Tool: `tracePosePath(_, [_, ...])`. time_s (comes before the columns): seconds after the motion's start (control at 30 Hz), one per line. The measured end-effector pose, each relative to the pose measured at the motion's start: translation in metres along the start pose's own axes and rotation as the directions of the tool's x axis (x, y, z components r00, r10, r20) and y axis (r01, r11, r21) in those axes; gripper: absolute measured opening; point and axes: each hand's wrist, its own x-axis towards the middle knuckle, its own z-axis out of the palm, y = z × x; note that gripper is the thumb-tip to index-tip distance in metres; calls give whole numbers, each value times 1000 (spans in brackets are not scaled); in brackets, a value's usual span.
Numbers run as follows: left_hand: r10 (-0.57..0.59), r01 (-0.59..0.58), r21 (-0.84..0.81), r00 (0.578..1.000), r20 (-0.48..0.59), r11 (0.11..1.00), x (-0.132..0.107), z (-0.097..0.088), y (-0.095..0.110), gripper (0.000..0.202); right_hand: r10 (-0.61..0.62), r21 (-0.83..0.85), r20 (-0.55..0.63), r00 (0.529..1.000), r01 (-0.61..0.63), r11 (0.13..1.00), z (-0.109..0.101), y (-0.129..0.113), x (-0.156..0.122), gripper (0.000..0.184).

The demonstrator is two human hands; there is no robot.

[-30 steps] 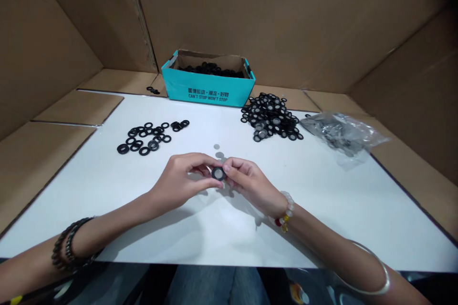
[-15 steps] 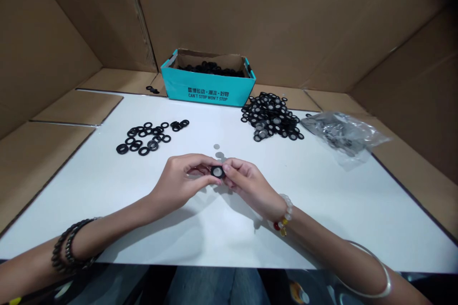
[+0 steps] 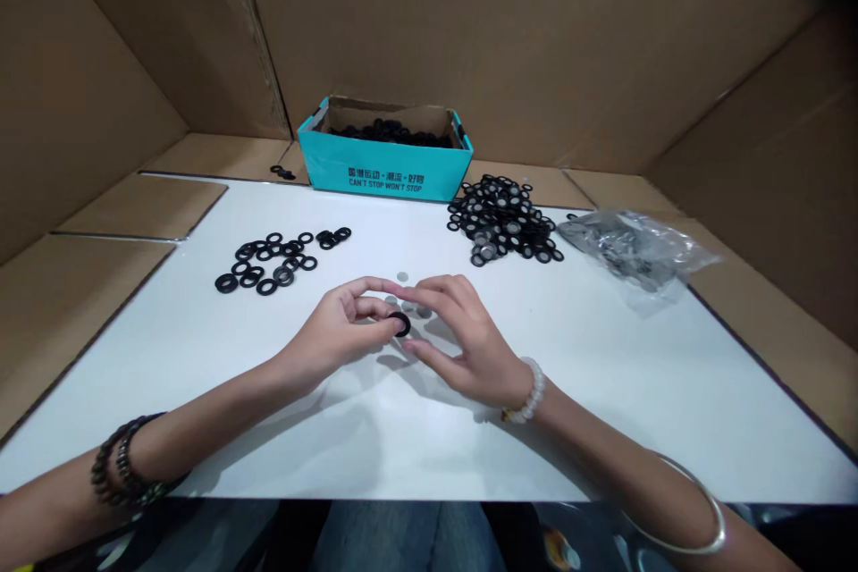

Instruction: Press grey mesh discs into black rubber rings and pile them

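Pinched by the thumb and a finger of my left hand (image 3: 349,322) is a black ring washer (image 3: 403,324), tilted, with the thumb over part of its hole. Whether a disc sits in the hole I cannot tell. My right hand (image 3: 469,344) is open just right of the washer, thumb apart from the fingers, its index tip meeting my left index tip. Small grey discs (image 3: 402,276) lie on the white table (image 3: 469,456) beyond and beneath my fingers; some are partly hidden.
Loose black washers (image 3: 266,287) are scattered at left. A heap of black washers with grey discs in them (image 3: 506,219) lies at right, beside a clear plastic bag (image 3: 636,250). Behind stands a turquoise box (image 3: 385,170) holding black rings. Cardboard walls (image 3: 429,18) surround the table.
My right hand has let go of the washer and its thumb and fingers have spread. The washer has tilted in my left hand; the pale disc seen in its hole earlier no longer shows clearly.
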Motion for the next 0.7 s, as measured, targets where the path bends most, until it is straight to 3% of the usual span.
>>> tracePosePath(0.17, [-45,46,-117,999,13,992,2,-2,-6,48,-102,-134,-19,995,98,986,-1,0,0,22])
tracePosePath(0.3, [-71,72,-120,997,15,990,1,-2,-10,50,-45,-156,-152,987,21,988,8,-7,0,13])
tracePosePath(0.4, [-71,72,-103,997,12,992,2,0,-10,51,-6,-179,-188,982,-28,983,13,-6,1,12])
tracePosePath(0.47, [-19,19,-41,1000,-7,999,6,-1,-7,50,15,-204,-184,983,-53,978,10,4,3,13])
tracePosePath(0.53, [114,-103,141,991,-73,985,14,-10,-3,46,80,-254,-223,972,-137,957,1,23,5,16])
tracePosePath(0.6, [340,-235,468,928,-153,852,25,-29,2,35,193,-343,-301,934,-295,892,-13,49,5,15])
tracePosePath(0.7, [600,-152,891,785,-154,427,45,-68,7,21,356,-516,-305,883,-467,718,-32,87,-1,20])
